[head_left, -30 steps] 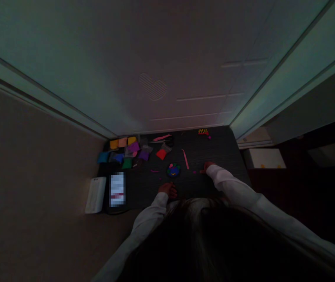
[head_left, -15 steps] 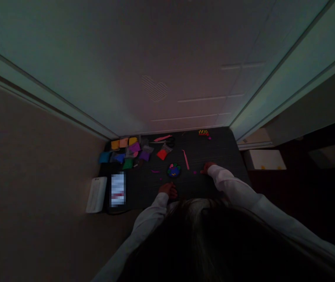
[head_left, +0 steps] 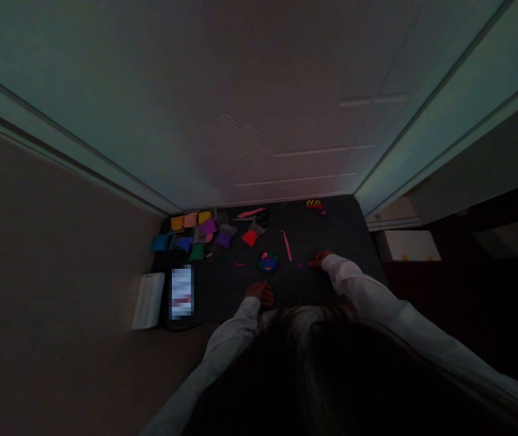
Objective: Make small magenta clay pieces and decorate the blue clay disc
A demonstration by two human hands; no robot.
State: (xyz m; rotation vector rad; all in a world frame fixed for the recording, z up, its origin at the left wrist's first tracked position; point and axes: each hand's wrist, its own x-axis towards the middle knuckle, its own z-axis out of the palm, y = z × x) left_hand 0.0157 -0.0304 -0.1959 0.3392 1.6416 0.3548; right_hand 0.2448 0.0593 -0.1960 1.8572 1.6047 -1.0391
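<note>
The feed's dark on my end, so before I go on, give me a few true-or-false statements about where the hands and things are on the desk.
The right hand holds the pink tool. False: the pink tool lies on the desk, apart from the hand.
The left hand touches the round multicoloured piece. False: it is apart from the piece, nearer the desk's edge.
The round multicoloured piece lies between the hands. True.
The phone lies nearer the person than the coloured packets. True.
The red packet is on the floor. False: it lies on the desk.

The left hand (head_left: pixel 259 293) and right hand (head_left: pixel 323 259) flank a multicoloured clay disc (head_left: pixel 268 263).
</note>
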